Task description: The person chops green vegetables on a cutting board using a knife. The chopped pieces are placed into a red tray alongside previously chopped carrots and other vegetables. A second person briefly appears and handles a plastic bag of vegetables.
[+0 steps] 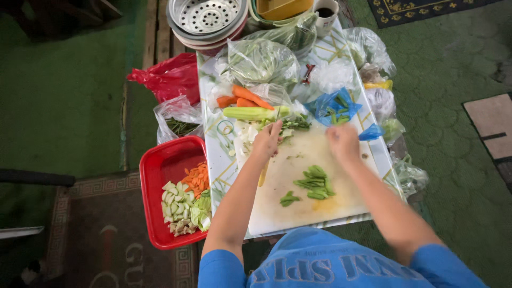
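Note:
My left hand (266, 141) is closed on a knife whose blade (278, 113) points away from me, at the far left of the white cutting board (277, 208). My right hand (343, 143) hovers over the board's far right edge, fingers curled, next to a blue plastic bag (336, 106) with green beans; whether it holds anything is unclear. Cut green bean pieces (316, 182) lie in the middle of the board. More green beans (292, 124) lie at the board's far edge.
A red tray (160, 170) at the left holds chopped carrot and pale vegetables. Carrots (242, 97), a corn cob (250, 112), bagged greens (261, 61), a metal steamer (208, 16) and a cup (325, 13) crowd the low table's far end. A red bag (170, 77) lies on the green carpet.

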